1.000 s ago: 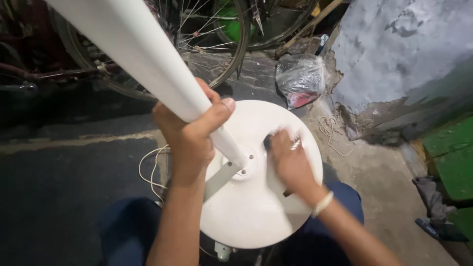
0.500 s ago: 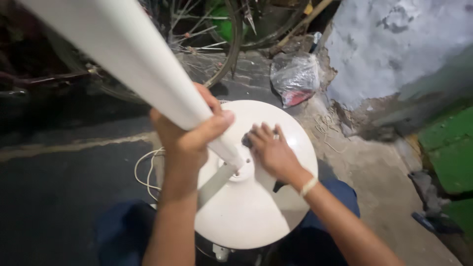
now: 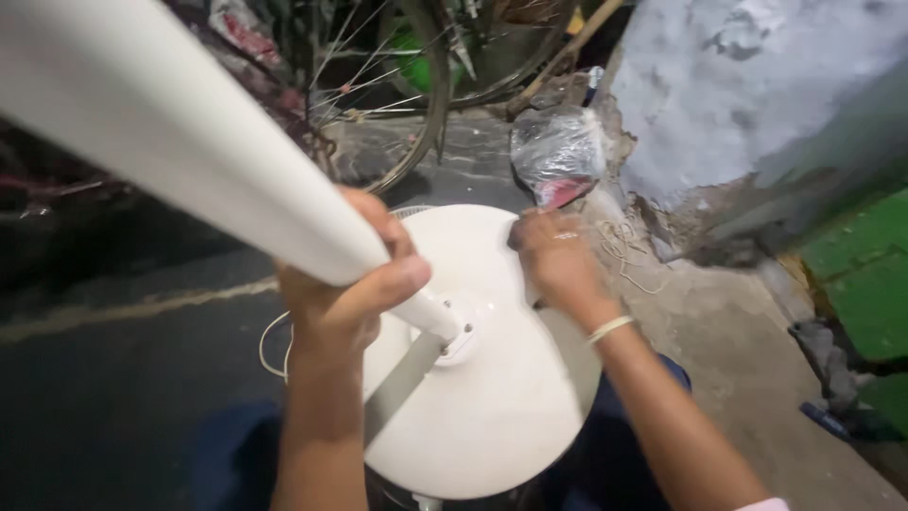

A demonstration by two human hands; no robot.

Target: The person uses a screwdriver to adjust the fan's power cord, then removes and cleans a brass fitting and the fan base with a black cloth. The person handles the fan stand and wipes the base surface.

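A white pole (image 3: 189, 161) runs from the upper left of the frame down to the centre, where it joins a round white base (image 3: 492, 397), a disc that fills the lower middle of the frame and seems to rest over the person's lap. The left hand (image 3: 345, 284) is closed around the pole just above the joint, fingers wrapped and thumb across the top. The right hand (image 3: 553, 255) lies on the upper right part of the base near its rim, fingers curled; whether it pinches something small there I cannot tell. A pale band circles the right wrist. A flat grey strip (image 3: 402, 383) lies across the base from the joint toward the lower left. The pole and base look like hard, smooth plastic or painted metal: stiff, a little slippery, probably top-heavy and awkward since the pole is long, so a firm grasp low on the pole and a steadying palm on the disc seem the sound places to hold. A thin white cord (image 3: 270, 341) loops beside the base at left. Beyond, a clear plastic bag (image 3: 558, 156) with something red inside sits at upper centre, against a rough grey wall (image 3: 738, 104). Bicycle wheels (image 3: 416, 104) stand at the top. A green surface (image 3: 861, 284) shows at right, on dusty concrete ground (image 3: 738, 350).
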